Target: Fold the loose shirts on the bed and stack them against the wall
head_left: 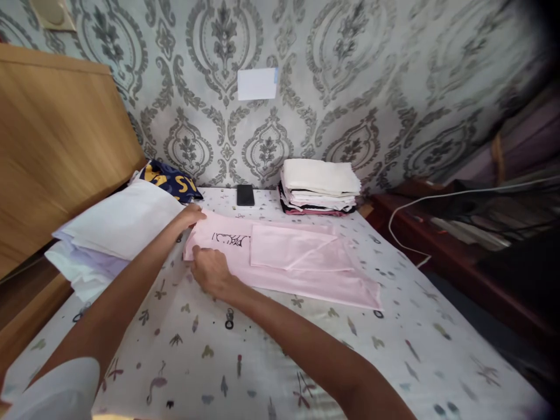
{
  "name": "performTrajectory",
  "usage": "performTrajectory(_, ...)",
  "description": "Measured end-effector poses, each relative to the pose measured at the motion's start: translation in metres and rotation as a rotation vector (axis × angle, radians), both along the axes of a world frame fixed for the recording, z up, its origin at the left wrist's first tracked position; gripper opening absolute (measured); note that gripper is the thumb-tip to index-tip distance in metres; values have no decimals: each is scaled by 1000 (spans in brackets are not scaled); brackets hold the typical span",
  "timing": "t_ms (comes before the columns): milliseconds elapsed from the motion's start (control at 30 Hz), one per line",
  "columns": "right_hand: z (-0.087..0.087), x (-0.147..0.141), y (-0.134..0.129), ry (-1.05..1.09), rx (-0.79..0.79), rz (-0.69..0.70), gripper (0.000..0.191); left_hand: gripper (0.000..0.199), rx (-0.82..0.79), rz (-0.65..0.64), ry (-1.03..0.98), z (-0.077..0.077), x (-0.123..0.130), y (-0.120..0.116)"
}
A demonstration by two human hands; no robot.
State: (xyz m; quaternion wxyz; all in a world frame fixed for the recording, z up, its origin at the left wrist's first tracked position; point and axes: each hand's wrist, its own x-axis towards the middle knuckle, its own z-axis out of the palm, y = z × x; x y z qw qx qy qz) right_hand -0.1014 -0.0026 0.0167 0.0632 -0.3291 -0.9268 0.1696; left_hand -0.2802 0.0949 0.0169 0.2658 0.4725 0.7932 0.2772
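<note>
- Left hand [191, 216]: thumb & fingers close tog., pinching the pink cloth [280, 248] at its far left corner.
- Right hand [210, 271]: fingers curled in, w/ hold of the same cloth at its near left corner. Tips look tight on the edge.
- Pink cloth lies on the white sheet [258, 350], mid of the scene, long way left to right. A folded bit sits on top of its right part, w/ a slanted line in it. Its near right corner pokes out in a pt.
- Black print [231, 240] is on the pink cloth, btwn the hands & the folded bit.
- White sheet has sm. pics all over, e.g. leaves & a bird.
- Left: white & lilac pile [126, 216] of soft cloth, near the left hand. Dark blue cloth [175, 184] w/ yellow marks is just beyond, on the far side.
- Far, mid: sm. flat black thing [245, 195], prob. a phone, lying on the sheet.
- Far right of the pink cloth: neat stack [321, 178] of folded cloth, white on top, blk & pink lower, by the wall [297, 35].
- White paper [256, 84] is up on the wall.
- Far left: big brown wood board [56, 111].
- Right: white cord [464, 191] over dark red wood [406, 233].
</note>
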Motion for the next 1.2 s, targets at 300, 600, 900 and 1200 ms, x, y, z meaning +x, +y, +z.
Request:
performTrajectory(300, 1, 91, 14, 821, -712, -410, 8, 13, 127, -85, -238, 49, 90, 31)
performTrajectory(600, -16, 183, 21, 1158, -978, -628, 12, 20, 42, -169, -309, 25, 208, 72)
performTrajectory(900, -19, 207, 28, 1096, -1150, -710, 17, 13, -39, -183, -271, 2, 247, 79)
performTrajectory(1200, -25, 217, 37, 845, -592, -587, 10, 23, -17, -264, -320, -11, 247, 74)
